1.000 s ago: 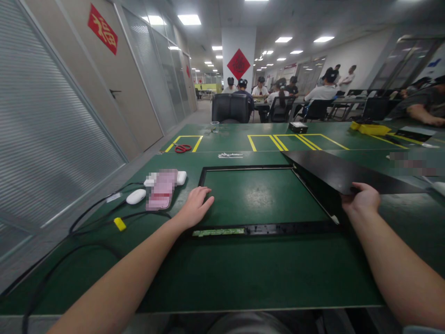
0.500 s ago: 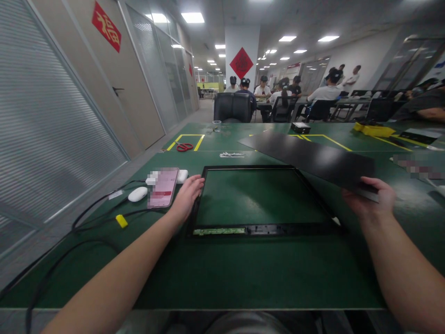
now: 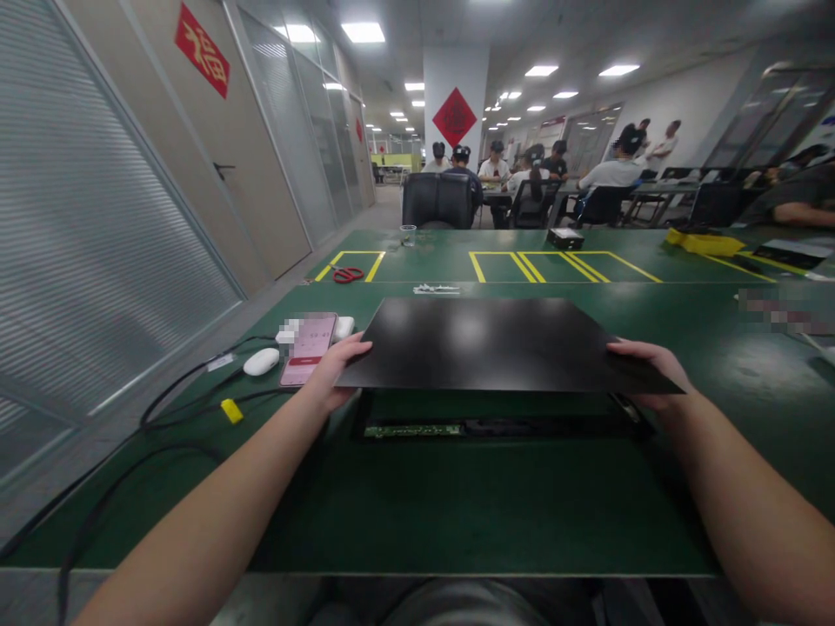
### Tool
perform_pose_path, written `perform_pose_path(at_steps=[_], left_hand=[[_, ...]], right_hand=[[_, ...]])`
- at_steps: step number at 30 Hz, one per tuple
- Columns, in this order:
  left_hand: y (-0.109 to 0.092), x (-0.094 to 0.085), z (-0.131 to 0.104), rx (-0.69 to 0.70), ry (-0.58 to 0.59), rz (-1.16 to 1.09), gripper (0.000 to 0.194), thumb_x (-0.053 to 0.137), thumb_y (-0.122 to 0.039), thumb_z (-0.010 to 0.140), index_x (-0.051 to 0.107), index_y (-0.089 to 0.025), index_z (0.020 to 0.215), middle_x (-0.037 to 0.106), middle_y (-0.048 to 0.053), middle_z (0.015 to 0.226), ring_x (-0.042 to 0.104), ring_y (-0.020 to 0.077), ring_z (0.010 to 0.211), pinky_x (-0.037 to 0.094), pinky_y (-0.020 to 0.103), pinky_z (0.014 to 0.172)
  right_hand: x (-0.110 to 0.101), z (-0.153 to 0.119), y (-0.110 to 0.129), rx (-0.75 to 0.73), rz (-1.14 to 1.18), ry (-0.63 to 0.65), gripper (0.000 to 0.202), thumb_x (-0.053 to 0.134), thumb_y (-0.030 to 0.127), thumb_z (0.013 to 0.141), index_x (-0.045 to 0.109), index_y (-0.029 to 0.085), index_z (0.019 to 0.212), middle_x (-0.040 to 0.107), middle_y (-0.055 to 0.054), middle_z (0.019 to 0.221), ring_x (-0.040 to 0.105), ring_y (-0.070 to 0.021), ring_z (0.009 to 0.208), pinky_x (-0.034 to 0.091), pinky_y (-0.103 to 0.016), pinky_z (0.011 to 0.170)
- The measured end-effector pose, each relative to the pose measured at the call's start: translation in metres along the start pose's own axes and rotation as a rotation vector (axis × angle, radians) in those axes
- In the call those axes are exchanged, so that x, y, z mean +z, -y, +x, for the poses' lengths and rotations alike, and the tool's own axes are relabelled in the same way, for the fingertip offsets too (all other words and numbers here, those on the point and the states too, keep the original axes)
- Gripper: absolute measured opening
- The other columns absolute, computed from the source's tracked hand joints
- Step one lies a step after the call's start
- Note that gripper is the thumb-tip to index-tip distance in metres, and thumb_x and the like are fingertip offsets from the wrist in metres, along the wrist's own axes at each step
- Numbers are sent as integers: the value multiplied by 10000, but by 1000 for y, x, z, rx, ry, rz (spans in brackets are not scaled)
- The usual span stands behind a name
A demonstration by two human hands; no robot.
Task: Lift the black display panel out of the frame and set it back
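A flat dark panel (image 3: pixel 486 348) is held level above the green table, over a black rectangular frame (image 3: pixel 541 428). My left hand (image 3: pixel 339 369) is closed on the panel's left edge, thumb on top. At the right edge my right hand (image 3: pixel 652 369) grips it the same way, fingers underneath and partly hidden. Only the near bar of the frame shows, with a green circuit strip (image 3: pixel 412 430) on its left part; the panel hides the far side.
Left of the panel lie a phone (image 3: pixel 311 348), a white mouse-like object (image 3: pixel 262 362), a yellow piece (image 3: pixel 231 410) and black cables. Beyond are red scissors (image 3: pixel 348 275), a clear cup (image 3: pixel 408 235) and a black box (image 3: pixel 564 238). People sit farther back.
The panel has swung left from the right side and now lies level over the frame. My left hand has left the frame and taken the panel's left edge; my right hand has moved left.
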State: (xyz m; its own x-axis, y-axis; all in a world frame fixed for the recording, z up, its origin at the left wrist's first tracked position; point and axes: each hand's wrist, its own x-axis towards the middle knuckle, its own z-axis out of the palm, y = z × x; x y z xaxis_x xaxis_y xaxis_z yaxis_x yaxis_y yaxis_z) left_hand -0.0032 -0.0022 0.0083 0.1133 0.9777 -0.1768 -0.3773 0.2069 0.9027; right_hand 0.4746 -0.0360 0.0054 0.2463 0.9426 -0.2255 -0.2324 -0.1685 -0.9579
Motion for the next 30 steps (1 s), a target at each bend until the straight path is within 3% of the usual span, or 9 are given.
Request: perform_pose_path(at_steps=[3, 7, 14, 18, 25, 30], left_hand=[[1, 0, 0, 74, 13, 20, 510, 786, -128, 643, 752, -123, 1152, 815, 88, 922, 777, 261, 795, 604, 304, 653], [5, 2, -2, 130, -1, 36, 590, 794, -140, 555, 705, -152, 1138, 798, 55, 932, 764, 274, 848, 612, 354, 739], [10, -3, 5, 157, -101, 102, 492, 779, -184, 495, 648, -186, 969, 727, -15, 752, 714, 225, 720, 553, 293, 657], [13, 2, 2, 170, -104, 100, 542, 816, -206, 500, 628, -202, 1008, 724, -34, 742, 684, 192, 635, 552, 302, 648], [14, 8, -3, 162, -114, 122, 562, 837, -202, 503, 626, -199, 1024, 774, -5, 840, 723, 203, 719, 563, 291, 664], [14, 9, -2, 153, -105, 129, 559, 825, -185, 493, 609, -203, 1008, 759, -24, 791, 697, 185, 652, 561, 282, 625]], right_hand=[[2, 2, 2, 136, -29, -74, 194, 584, 150, 795, 745, 210, 883, 776, -88, 791, 754, -226, 719, 616, -293, 658], [-3, 11, -2, 87, -163, -95, 205, 607, 95, 797, 742, 194, 914, 766, -82, 806, 712, -159, 659, 575, -213, 592], [-1, 13, -6, 0, -270, -181, 240, 622, 80, 819, 679, 191, 1023, 767, -102, 795, 721, -186, 621, 572, -246, 512], [5, 8, -3, -11, -267, -241, 207, 582, 60, 845, 657, 188, 989, 751, -88, 732, 708, -168, 576, 566, -227, 501], [7, 7, -3, -38, -303, -284, 198, 602, 68, 833, 645, 195, 979, 735, -65, 686, 692, -162, 544, 569, -227, 491], [10, 5, -3, -50, -322, -299, 212, 603, 60, 822, 648, 194, 981, 725, -57, 663, 681, -157, 532, 561, -220, 475]])
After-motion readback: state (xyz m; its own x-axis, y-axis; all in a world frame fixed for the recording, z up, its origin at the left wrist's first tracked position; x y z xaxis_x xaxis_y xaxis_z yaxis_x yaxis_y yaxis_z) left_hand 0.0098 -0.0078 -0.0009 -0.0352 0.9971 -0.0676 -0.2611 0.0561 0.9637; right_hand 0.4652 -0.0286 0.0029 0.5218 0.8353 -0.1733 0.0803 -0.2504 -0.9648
